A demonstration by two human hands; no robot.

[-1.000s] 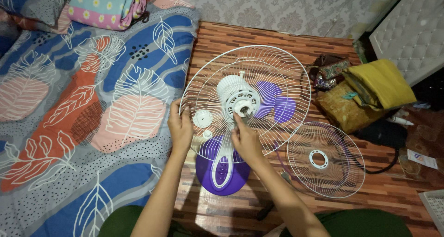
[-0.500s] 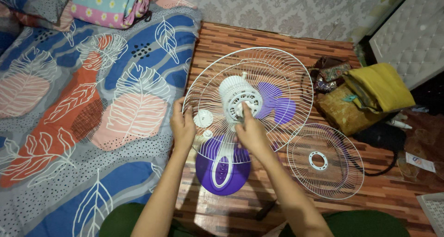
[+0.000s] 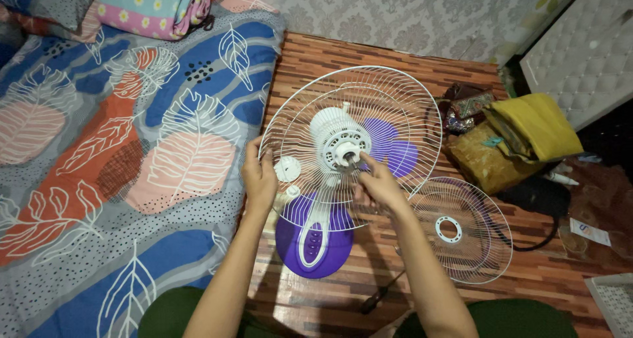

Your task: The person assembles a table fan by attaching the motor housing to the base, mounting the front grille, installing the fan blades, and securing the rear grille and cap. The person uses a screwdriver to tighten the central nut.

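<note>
Looks like somebody's bedroom at home: a leaf-print bedspread is covering the bed, patterned wallpaper is running behind, clothes are piling on the wood-look floor.

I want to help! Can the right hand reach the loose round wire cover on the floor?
Probably yes: the loose front grille lies uncovered on the floor just beside the right hand, with nothing between.

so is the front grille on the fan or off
Off. The front grille lies flat on the wooden floor, beside the fan, whose rear guard is uncovered.
</note>
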